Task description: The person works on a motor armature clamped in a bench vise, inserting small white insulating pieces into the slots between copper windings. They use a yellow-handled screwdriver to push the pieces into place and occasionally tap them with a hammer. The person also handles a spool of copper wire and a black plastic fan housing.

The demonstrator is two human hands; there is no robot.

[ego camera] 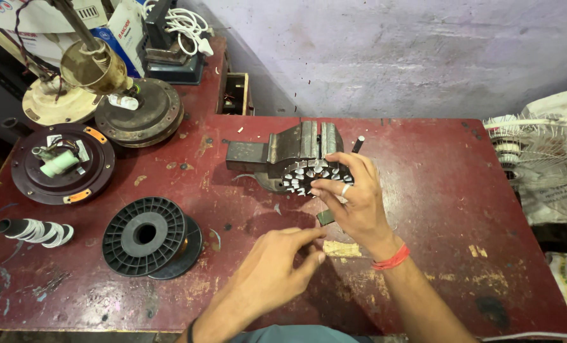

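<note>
Scuffed dark-red painted bench point(436, 190), grey steel vise point(283, 149), ribbed black plastic spool point(145, 235), orange thread wristband point(391, 258), silver finger ring point(345, 188).

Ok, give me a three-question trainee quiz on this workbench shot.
1. True or false: the right hand rests on the slotted metal core clamped in the bench vise.
2. What lies left of the left hand? A) black plastic spool B) a hammer C) a drill
3. Fill in: the right wrist wears a ___ band.

Key: 1 true; 2 A; 3 red. The left hand's fingertips are pinched together; whether they hold anything cannot be told.
</note>
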